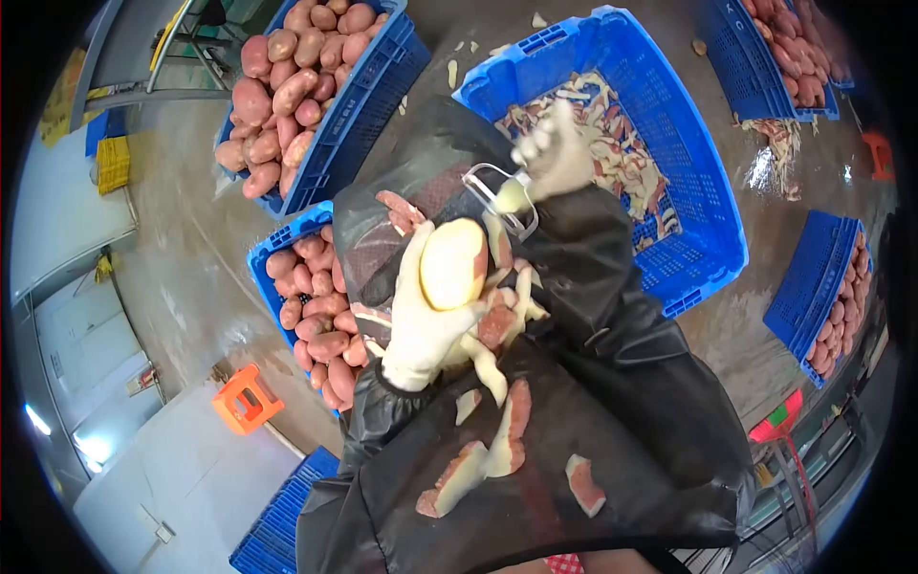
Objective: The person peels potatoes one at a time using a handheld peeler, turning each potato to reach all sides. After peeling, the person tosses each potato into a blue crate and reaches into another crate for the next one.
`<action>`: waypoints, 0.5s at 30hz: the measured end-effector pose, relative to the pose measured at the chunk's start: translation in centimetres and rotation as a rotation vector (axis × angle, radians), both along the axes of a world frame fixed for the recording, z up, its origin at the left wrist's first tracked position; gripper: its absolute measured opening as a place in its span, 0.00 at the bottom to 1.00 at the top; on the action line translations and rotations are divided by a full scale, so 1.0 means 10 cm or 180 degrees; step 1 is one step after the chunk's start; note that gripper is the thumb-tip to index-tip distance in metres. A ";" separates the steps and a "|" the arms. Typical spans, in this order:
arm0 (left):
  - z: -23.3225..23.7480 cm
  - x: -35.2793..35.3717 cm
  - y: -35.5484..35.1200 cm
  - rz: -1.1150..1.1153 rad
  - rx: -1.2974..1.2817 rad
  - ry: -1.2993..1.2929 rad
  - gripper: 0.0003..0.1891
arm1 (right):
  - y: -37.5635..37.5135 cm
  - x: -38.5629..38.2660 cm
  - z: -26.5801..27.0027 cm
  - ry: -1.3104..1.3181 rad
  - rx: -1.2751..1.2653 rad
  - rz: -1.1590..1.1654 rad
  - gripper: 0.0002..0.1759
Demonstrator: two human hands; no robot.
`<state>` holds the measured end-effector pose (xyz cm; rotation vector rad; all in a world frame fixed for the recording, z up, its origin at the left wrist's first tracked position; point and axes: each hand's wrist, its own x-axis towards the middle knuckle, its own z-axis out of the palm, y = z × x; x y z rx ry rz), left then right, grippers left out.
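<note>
Black apron (612,411) nearest, left hand (419,330) clasps 1 potato (453,264) between half-curled fingers and thumb.

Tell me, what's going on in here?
Someone is peeling a potato. Their left hand holds the potato, mostly bare with a patch of red skin at one side, and their right hand holds a peeler. Strips of peel lie on their dark apron, and more fill the bottom of a blue crate. Other crates nearby hold unpeeled potatoes.
</note>
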<state>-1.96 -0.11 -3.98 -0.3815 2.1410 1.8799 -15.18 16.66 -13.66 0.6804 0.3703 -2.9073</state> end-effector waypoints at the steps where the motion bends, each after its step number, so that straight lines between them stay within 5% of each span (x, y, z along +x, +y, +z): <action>1: -0.02 -0.05 -0.05 -0.0222 0.0331 0.0010 0.46 | 0.03 0.14 0.05 0.0552 -0.0682 0.0203 0.28; 2: -0.02 -0.04 -0.11 -0.0426 0.0658 -0.0037 0.46 | -0.09 0.29 0.34 0.0821 -0.1499 0.0474 0.28; 4: 0.10 -0.06 -0.03 -0.0211 0.0967 -0.1134 0.47 | -0.18 0.37 0.42 0.0435 -0.0007 0.0798 0.28; 5: -0.04 -0.06 -0.11 -0.0391 0.0505 -0.0785 0.46 | -0.10 0.19 0.16 0.0446 0.1236 0.0442 0.27; 6: -0.01 -0.04 -0.08 -0.0394 0.0500 -0.0763 0.46 | -0.03 0.03 0.11 -0.0202 0.0633 0.0009 0.26; 8: 0.06 -0.05 0.01 -0.0009 0.0970 -0.0690 0.44 | 0.12 0.10 0.15 0.0394 0.0017 0.0308 0.25; 9: 0.00 -0.09 -0.02 -0.0493 0.0468 -0.0256 0.44 | -0.05 0.25 0.22 0.0990 -0.2166 0.0648 0.24; 10: 0.00 -0.03 -0.02 -0.0480 0.0466 -0.0331 0.44 | -0.18 0.40 0.30 0.1105 -0.1096 0.1311 0.23; 12: 0.09 -0.08 0.02 -0.0430 0.0428 -0.0810 0.43 | -0.12 0.12 0.03 0.0806 0.2594 0.0509 0.21; 13: 0.08 -0.08 0.02 -0.0701 -0.0048 -0.0411 0.43 | -0.01 -0.02 0.00 0.0106 0.1117 0.0050 0.21; 14: 0.08 -0.07 0.04 -0.0700 -0.0047 -0.0387 0.43 | 0.09 -0.10 0.04 -0.0337 0.0840 -0.0040 0.24; 15: 0.08 -0.07 0.07 -0.0481 0.0303 -0.0383 0.42 | 0.11 -0.06 0.22 0.0141 0.0173 0.0296 0.25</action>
